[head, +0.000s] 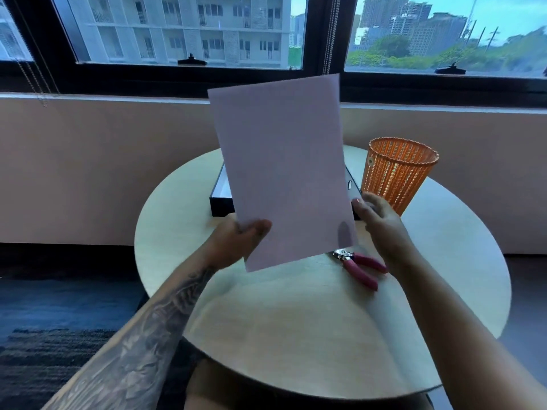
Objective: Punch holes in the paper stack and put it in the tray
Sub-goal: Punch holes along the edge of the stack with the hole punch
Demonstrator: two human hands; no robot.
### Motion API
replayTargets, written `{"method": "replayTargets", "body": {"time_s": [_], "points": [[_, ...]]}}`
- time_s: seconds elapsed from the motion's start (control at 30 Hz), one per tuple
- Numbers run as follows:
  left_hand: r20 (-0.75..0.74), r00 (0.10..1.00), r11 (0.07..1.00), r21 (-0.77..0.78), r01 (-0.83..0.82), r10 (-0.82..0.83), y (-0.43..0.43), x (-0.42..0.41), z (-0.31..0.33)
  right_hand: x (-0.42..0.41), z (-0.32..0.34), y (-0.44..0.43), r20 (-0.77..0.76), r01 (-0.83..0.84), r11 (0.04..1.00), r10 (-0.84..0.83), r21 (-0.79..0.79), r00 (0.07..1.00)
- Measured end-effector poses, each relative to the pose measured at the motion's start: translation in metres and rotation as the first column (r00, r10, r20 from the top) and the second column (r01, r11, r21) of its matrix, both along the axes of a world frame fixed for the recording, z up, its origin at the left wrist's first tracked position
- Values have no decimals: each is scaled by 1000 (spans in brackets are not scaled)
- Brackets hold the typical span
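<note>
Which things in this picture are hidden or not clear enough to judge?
Head view only:
- Black tray: its inside is hidden behind the paper stack.
- Paper stack: any punched holes cannot be made out; sheet count unclear.
- Hole punch: its head is partly covered by the paper's corner.
- Right hand: grip unclear.

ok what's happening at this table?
A person holds a paper stack upright above a round table, the left hand pinching its lower corner. The right hand sits by the right edge; whether it grips is unclear. A pink-handled hole punch lies untouched on the table, a dark tray behind the paper, an orange mesh basket beside it.
</note>
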State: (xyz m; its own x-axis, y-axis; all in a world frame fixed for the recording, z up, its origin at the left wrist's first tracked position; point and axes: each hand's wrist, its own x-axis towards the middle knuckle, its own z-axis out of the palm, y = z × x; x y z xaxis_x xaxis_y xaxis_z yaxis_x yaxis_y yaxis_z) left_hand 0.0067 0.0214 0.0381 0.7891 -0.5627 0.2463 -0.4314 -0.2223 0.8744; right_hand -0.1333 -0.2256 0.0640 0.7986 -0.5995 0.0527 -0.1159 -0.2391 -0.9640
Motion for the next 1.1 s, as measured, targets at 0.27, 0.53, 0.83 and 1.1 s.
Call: {"method": "replayTargets", "body": {"time_s": [0.27, 0.53, 0.83, 1.1], "points": [[-339, 941, 899, -418, -133, -18, 1, 0, 42, 25, 27, 47, 366, -78, 984, 15, 158, 930], [-301, 930, 900, -311, -307, 213, -2, -26, 12, 24, -17, 54, 276, -60, 981, 7, 187, 961], [-349, 926, 954, -201, -222, 142, 4, -32, -5, 26, -23, 49, 181, -62, 988, 36, 142, 983], [-227, 961, 973, -127, -191, 159, -3, -15, -23, 20, -18, 22, 36, -47, 993, 44, 106, 998]]}}
